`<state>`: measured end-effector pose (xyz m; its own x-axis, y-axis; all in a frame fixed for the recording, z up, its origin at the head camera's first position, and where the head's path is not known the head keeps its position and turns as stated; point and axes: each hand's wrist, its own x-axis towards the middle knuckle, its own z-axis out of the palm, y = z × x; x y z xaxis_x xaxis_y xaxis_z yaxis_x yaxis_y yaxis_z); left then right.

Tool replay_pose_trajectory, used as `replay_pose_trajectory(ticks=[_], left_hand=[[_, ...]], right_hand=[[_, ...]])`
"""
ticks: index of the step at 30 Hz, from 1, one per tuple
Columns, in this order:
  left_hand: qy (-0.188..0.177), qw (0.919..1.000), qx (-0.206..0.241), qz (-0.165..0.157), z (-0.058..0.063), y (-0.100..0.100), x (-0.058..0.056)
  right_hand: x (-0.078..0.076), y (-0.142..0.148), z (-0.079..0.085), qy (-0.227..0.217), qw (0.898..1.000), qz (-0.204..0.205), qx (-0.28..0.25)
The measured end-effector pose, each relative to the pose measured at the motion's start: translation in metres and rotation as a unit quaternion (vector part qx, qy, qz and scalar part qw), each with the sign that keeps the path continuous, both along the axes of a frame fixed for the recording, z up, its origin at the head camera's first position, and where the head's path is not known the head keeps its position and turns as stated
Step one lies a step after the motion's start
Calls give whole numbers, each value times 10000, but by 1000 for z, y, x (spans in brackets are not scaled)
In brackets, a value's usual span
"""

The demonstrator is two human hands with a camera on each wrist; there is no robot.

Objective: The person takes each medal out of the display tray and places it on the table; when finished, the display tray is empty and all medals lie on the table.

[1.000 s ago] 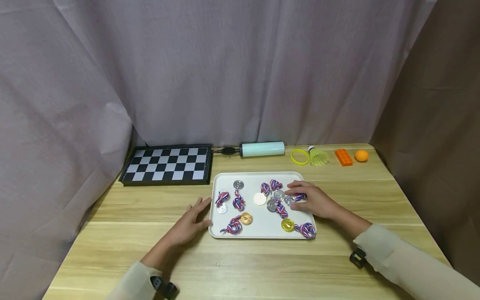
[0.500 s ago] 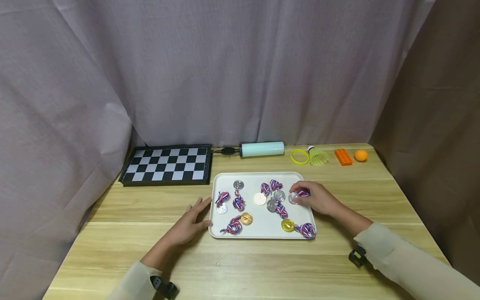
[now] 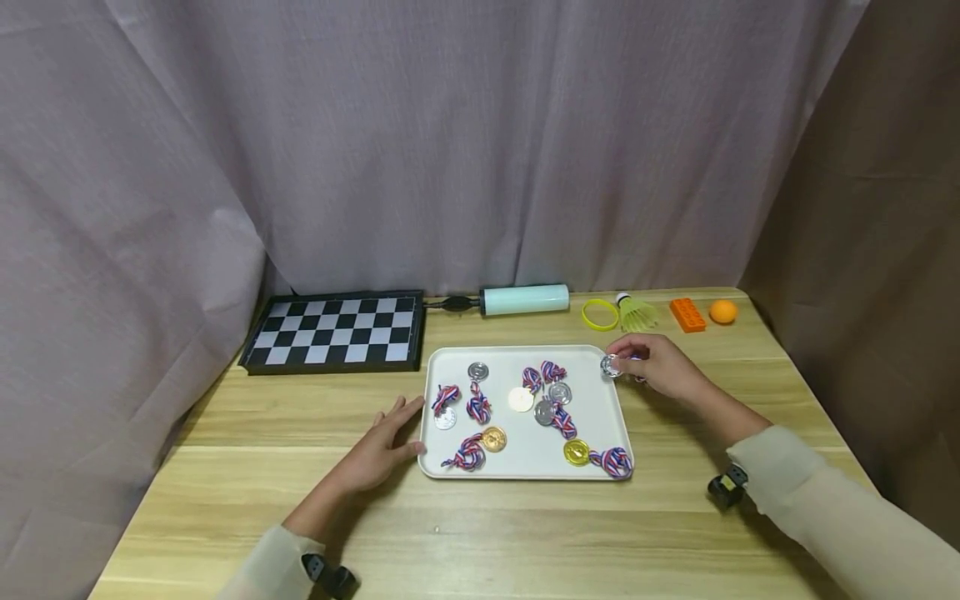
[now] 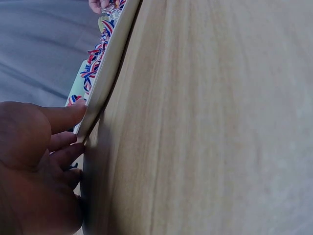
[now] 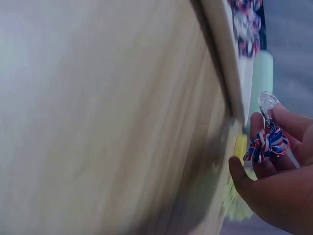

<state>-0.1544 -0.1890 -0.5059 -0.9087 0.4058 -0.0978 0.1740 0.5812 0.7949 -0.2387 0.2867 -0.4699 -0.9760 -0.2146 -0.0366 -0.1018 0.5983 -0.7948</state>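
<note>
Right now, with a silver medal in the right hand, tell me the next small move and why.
Probably carry the silver medal rightward, clear of the tray, then lower it to the table. The right hand holds it by the tray's far right corner, and in the head view most of that hand lies beyond the rim; the left hand touches the tray's left edge.

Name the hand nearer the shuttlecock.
Right. The right hand holds a silver medal just on the near side of the shuttlecock; the left hand is farther off, at the left edge of the tray.
</note>
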Motion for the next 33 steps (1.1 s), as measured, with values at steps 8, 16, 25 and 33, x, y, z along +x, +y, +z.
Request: replay_pose_trajectory(ticks=[8, 16, 25, 33], left_hand=[[18, 10000, -27, 2, 0, 1, 1], [56, 10000, -73, 15, -2, 2, 2], [52, 10000, -78, -11, 0, 2, 1], [43, 9999, -122, -13, 0, 1, 0]], right_hand=[[-16, 32, -14, 186, 9988, -137, 438], [-15, 40, -21, 307, 9958, -101, 858], [-17, 39, -21, 399, 9940, -242, 988], [-19, 44, -16, 290, 9964, -123, 785]])
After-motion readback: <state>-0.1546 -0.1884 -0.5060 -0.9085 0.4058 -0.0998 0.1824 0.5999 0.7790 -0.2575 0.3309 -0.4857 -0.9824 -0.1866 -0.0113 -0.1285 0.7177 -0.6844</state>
